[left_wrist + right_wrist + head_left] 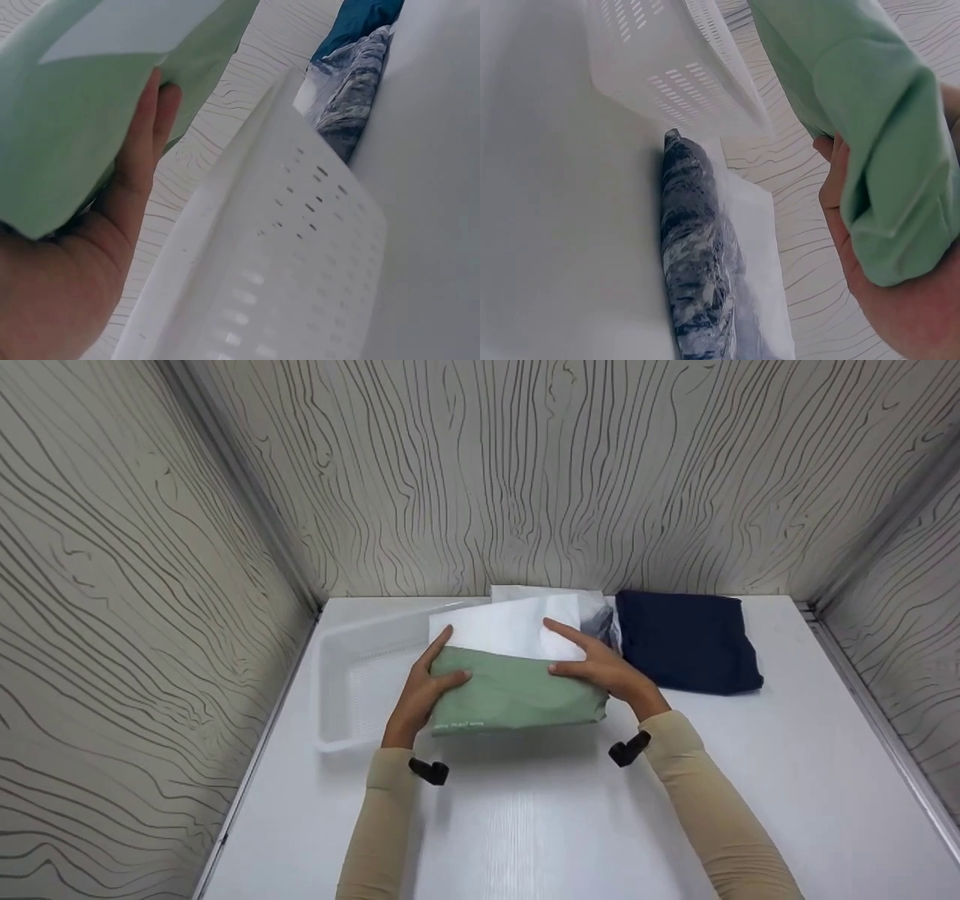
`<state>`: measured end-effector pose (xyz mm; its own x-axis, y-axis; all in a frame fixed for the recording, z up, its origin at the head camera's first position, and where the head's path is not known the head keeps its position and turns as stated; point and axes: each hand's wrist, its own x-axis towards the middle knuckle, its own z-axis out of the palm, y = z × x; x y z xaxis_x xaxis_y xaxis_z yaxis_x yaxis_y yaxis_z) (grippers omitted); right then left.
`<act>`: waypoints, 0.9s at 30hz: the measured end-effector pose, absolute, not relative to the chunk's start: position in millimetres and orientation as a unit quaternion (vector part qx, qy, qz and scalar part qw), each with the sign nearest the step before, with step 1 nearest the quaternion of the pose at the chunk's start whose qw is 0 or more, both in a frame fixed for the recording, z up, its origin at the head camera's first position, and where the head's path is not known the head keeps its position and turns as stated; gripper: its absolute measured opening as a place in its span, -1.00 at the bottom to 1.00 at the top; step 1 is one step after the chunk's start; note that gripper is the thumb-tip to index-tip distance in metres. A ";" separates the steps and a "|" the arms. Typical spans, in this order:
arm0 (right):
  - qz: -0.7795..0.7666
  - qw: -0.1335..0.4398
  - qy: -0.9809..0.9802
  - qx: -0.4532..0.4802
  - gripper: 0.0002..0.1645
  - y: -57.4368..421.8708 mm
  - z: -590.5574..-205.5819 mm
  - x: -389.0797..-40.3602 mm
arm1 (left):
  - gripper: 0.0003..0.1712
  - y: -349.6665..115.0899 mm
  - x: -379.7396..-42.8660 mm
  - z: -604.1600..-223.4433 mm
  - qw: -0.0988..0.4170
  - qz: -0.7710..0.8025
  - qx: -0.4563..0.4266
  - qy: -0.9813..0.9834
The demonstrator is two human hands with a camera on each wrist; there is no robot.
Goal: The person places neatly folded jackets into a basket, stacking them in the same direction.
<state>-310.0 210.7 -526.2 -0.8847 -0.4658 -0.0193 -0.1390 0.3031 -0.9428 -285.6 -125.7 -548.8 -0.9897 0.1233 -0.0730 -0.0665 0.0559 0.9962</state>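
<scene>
A soft, flat packet (517, 690), green below and white above, is lifted over the table between both hands. My left hand (424, 690) grips its left edge, and my right hand (604, 667) holds the opposite edge. Thumbs lie on the upper face, while other fingers go out of sight beneath it. In the left wrist view the packet (67, 135) rests against the palm and fingers. Its green end (889, 142) bulges over the right hand in the right wrist view. A white perforated basket (326, 682) stands just left of and behind the packet, partly covered by it.
Behind the held packet lies a clear-wrapped bundle with dark marbled fabric (694, 247), mostly hidden in the head view. A folded navy packet (686, 641) is at the back right of the white table (510, 825). Wood-grain-patterned walls (517, 472) enclose the back and sides.
</scene>
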 end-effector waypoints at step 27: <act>-0.557 0.167 0.781 -0.226 0.02 165.8 -517.3 -328.5 | 0.06 -168.9 -280.9 -542.0 0.048 0.686 -0.010 0.726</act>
<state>-328.5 165.8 -517.3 -0.8422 -0.5390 -0.0100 -0.1662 0.2773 -0.9463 -280.9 -168.9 -542.0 -0.9951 0.0513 -0.0842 -0.0812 0.0584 0.9950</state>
